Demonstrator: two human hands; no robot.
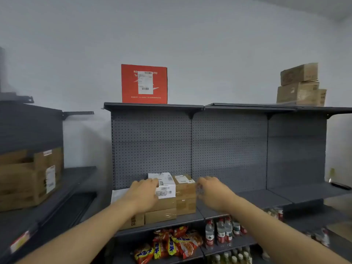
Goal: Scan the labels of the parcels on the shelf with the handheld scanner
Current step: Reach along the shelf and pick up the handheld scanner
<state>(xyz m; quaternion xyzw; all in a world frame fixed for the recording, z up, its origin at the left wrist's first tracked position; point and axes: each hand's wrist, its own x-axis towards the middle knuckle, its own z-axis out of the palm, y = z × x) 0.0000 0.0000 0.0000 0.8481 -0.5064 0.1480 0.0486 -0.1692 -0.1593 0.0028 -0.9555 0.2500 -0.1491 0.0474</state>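
Note:
A stack of parcels stands on the middle shelf [190, 221]. On top at the left is a white labelled parcel [166, 187], with a brown parcel [185, 187] bearing a white label to its right and more brown boxes [162, 215] beneath. My left hand [143, 193] reaches in, its fingertips touching the white parcel's left edge. My right hand [212, 191] hovers by the brown parcel's right side, fingers loosely curled and holding nothing. A red parcel [144, 83] with a white barcode label stands upright on the top shelf. A dark, flat object [341, 185] lies on the far right shelf; I cannot make out what it is.
Stacked brown cartons [301, 85] sit on the top shelf at right. A large open carton [30, 178] rests on the left rack. Below are snack bags [171, 242] and water bottles [221, 233]. A grey pegboard [228, 145] backs the shelf.

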